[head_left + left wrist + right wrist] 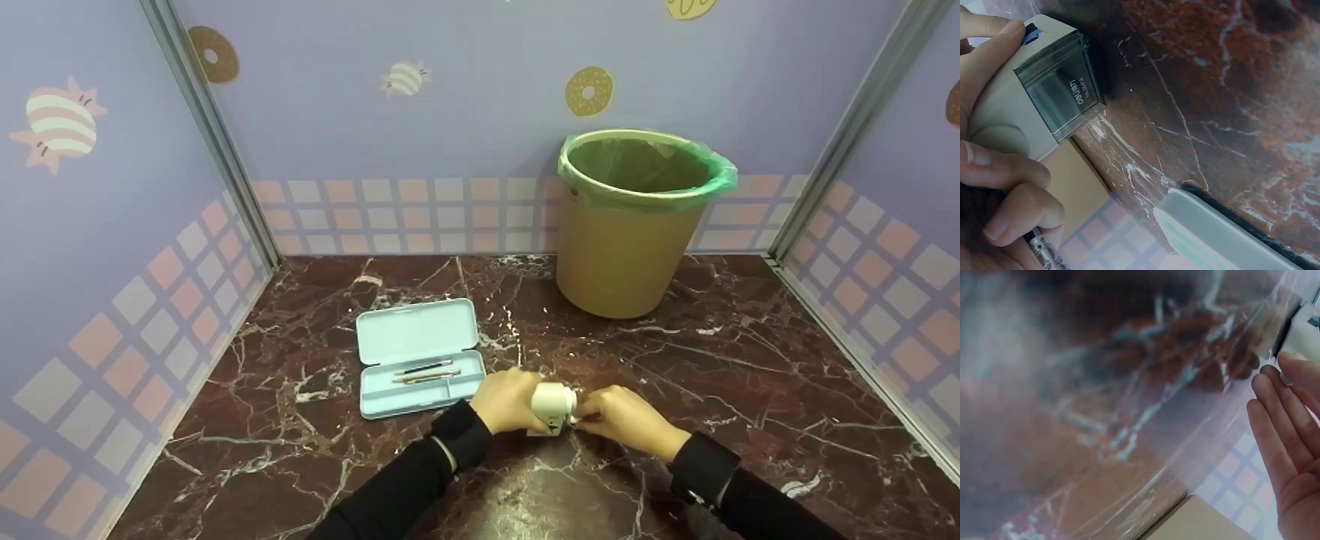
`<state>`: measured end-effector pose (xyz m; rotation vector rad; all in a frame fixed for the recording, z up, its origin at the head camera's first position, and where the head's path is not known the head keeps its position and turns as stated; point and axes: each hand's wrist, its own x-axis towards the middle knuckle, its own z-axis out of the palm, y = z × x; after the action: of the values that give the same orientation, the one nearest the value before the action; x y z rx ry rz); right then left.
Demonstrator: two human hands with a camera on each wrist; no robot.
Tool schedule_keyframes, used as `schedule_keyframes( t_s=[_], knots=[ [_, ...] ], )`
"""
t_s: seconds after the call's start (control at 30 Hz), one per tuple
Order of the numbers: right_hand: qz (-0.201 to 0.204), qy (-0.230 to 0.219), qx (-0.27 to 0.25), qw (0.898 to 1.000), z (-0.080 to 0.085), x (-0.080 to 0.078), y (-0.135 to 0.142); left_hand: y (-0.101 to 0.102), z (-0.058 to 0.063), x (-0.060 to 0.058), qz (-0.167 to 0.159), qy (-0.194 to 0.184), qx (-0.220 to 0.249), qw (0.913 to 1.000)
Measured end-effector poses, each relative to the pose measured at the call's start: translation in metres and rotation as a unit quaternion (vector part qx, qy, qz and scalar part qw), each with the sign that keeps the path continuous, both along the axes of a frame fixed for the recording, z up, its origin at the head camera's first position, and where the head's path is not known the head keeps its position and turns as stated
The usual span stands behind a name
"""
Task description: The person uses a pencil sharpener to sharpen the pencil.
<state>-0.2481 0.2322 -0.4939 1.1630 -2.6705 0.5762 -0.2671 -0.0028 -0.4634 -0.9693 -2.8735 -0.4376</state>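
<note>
A cream desktop pencil sharpener (553, 400) with a dark transparent shavings drawer (1061, 84) is close over the marbled tabletop. My left hand (506, 401) grips its body from the left, fingers curled round it. Under those fingers, the left wrist view shows a slim patterned silver rod (1047, 252) with a dark end, partly hidden by the hand; it resembles a pencil. On the sharpener's other side, my right hand (622, 420) pinches the small white crank knob (1285, 379) between thumb and forefinger, while its other fingers extend straight.
Left of the hands lies an open light-blue pencil case (416, 334) holding a few pencils (427, 377). A tan waste bin (626, 255) lined with a green bag stands at the back right. Patterned panels (450, 112) enclose the tabletop at the back and both sides.
</note>
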Motion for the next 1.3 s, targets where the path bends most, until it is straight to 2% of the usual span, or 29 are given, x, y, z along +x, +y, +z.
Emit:
schedule_keyframes(
  t_s=[0.5,1.1,1.3],
  knots=[
    [0.005,0.058,0.015,0.998,0.0,0.013,0.001,0.002,0.002,0.003,0.012,0.004,-0.007,0.9999],
    [0.035,0.063,0.004,0.997,0.006,0.028,0.001,0.0,0.005,0.005,0.014,-0.005,-0.01,0.9998],
    [0.048,0.092,-0.001,0.995,0.011,0.032,0.002,0.0,0.006,0.003,0.009,-0.008,-0.016,0.9998]
  ],
)
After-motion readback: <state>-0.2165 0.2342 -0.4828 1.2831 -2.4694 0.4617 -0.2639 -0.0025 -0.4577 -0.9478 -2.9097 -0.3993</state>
